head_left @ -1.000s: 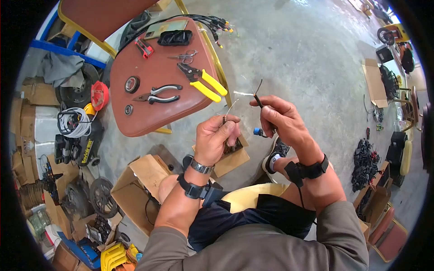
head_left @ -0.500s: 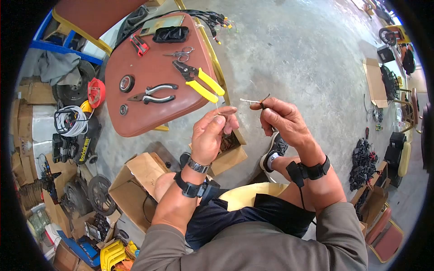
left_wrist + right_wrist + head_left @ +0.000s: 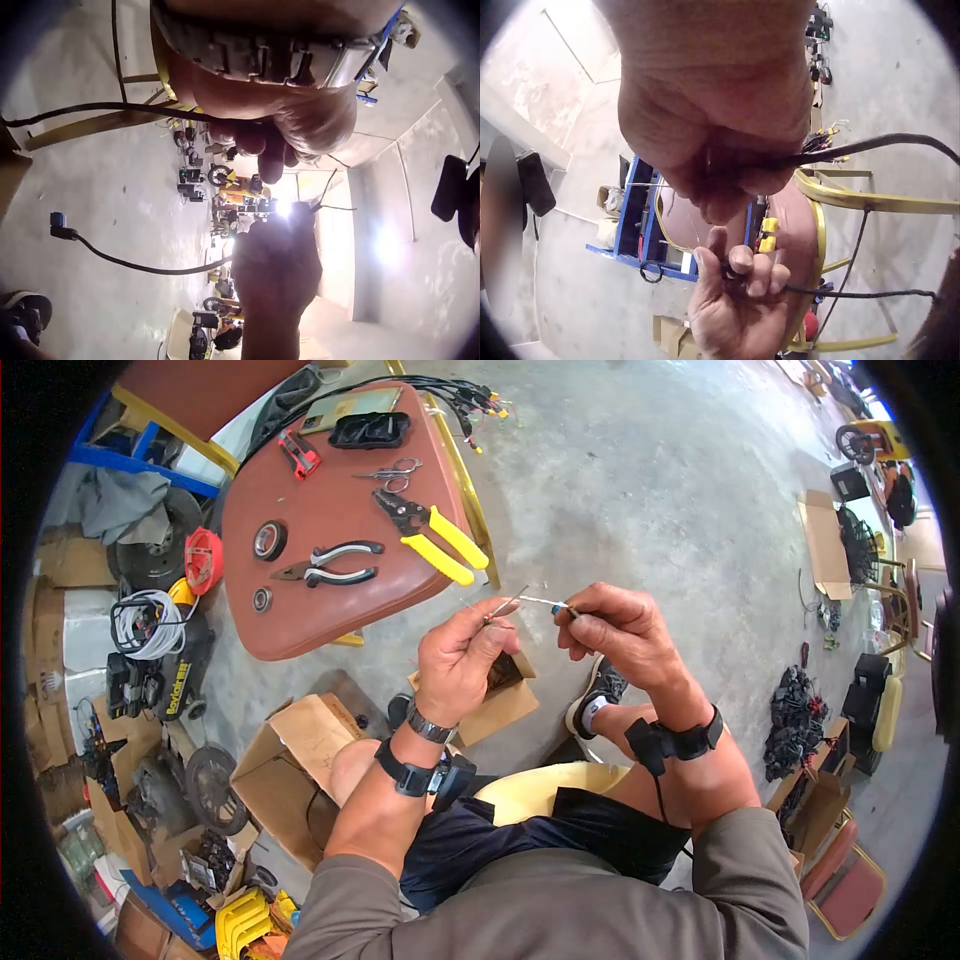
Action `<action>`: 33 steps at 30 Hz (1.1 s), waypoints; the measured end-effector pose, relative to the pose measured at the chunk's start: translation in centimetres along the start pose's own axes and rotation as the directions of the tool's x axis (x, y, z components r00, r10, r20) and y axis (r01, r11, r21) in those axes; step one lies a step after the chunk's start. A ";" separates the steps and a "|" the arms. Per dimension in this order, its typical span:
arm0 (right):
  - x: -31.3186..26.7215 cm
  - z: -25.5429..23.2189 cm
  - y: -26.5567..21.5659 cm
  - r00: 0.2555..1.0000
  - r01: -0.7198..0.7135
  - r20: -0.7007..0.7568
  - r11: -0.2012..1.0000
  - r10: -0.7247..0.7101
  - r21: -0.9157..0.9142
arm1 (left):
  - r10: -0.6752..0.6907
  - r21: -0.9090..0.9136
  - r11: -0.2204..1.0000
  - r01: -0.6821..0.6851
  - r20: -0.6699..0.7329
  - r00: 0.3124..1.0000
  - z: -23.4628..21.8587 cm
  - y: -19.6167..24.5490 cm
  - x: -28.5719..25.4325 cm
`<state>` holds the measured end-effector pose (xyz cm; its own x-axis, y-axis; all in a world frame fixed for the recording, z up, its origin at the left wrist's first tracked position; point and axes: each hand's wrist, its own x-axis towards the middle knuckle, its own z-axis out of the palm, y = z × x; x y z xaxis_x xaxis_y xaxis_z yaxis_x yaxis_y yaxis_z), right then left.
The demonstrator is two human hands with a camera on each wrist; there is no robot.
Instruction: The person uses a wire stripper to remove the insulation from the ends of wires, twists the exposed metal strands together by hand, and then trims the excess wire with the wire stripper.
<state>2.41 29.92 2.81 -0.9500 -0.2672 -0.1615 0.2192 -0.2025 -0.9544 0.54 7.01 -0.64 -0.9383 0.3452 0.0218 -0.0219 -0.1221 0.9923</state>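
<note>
Near the chair (image 3: 330, 612), the left hand (image 3: 460, 660) pinches one cable (image 3: 127, 106) in its grip, the right hand (image 3: 625, 635) pinches the other cable (image 3: 142, 267), and their thin wire ends (image 3: 540, 600) lie very close between them; whether these touch, I cannot tell. I think the step in hand is lining up these ends, so the next move asks for steady pinching and a careful twist.

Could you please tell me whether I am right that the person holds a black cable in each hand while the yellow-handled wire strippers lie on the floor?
Not quite: the yellow-handled wire strippers lie on the brown chair seat, as the head view shows. The left hand and right hand do each hold a black cable.
</note>
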 end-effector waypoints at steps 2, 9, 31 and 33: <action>0.0 0.2 0.0 1.000 0.005 -0.004 0.998 -0.005 -0.064 | 0.004 -0.069 0.998 -0.006 -0.029 1.000 0.4 -0.1 -0.1; 0.0 1.0 0.0 1.000 0.017 -0.017 0.967 -0.022 -0.253 | 0.004 -0.109 0.994 -0.010 -0.050 0.999 0.2 -0.5 -0.4; -0.1 2.0 0.1 0.995 0.093 0.006 0.865 -0.103 -0.493 | 0.104 0.088 0.992 -0.087 -0.208 0.973 1.2 -0.9 -0.9; -0.1 2.0 0.1 0.994 0.098 0.010 0.865 -0.107 -0.493 | 0.123 0.140 0.986 -0.094 -0.211 0.970 1.2 -1.0 -1.0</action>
<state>2.96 28.05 3.18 -0.9657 -0.2536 -0.0563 -0.0129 0.2631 -0.9647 1.91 7.94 -1.51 -0.9855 0.1231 0.1172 0.1153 -0.0225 0.9931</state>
